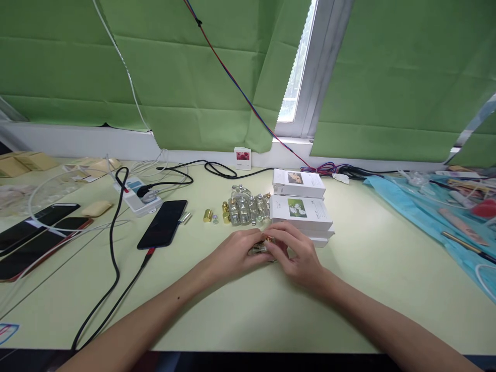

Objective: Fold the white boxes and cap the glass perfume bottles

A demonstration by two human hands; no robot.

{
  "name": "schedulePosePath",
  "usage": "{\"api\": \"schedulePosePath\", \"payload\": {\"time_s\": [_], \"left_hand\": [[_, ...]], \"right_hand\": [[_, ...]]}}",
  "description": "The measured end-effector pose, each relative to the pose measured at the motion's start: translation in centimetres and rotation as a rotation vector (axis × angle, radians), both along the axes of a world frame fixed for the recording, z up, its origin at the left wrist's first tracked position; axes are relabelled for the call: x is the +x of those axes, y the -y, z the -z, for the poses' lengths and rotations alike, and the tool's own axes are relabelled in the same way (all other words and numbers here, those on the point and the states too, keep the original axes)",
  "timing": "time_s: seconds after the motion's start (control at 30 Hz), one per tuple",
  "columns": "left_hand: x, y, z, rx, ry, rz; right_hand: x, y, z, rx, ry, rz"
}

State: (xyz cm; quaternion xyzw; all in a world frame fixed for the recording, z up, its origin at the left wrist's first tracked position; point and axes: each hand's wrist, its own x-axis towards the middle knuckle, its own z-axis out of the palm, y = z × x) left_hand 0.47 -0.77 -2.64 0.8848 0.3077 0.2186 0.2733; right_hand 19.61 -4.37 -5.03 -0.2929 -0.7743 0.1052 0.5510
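Note:
Both hands meet over the table, just in front of the white boxes. My left hand [241, 249] is closed around a small glass bottle [259, 249], which lies partly hidden between the fingers. The fingers of my right hand [297, 252] pinch at the bottle's gold-coloured top [269, 239]. Right behind the hands stand several clear glass bottles [243, 209] in a close group. White boxes with a flower picture [315, 211] are stacked beside them. A gold cap [208, 215] sits to the left of the bottles.
A black phone [163, 225] with a cable lies left of my hands, near a power strip [137, 196]. More phones [39, 248] are at the far left. A small white box [243, 158] stands at the back. Blue plastic [406, 201] with assorted items covers the right side.

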Motion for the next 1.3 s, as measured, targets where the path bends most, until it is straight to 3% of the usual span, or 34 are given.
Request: {"api": "schedulePosePath", "payload": {"time_s": [0.17, 0.67, 1.3], "left_hand": [[-0.19, -0.26, 0.43, 0.023, -0.020, -0.001], [-0.27, -0.40, 0.77, 0.015, -0.027, 0.001], [-0.12, -0.30, 0.56, 0.003, -0.030, -0.011]], "right_hand": [[-0.01, -0.33, 0.07, 0.036, -0.042, -0.029], [-0.20, -0.71, 0.51, -0.065, -0.136, -0.078], [-0.55, -0.86, 0.64, -0.045, -0.130, 0.003]]}}
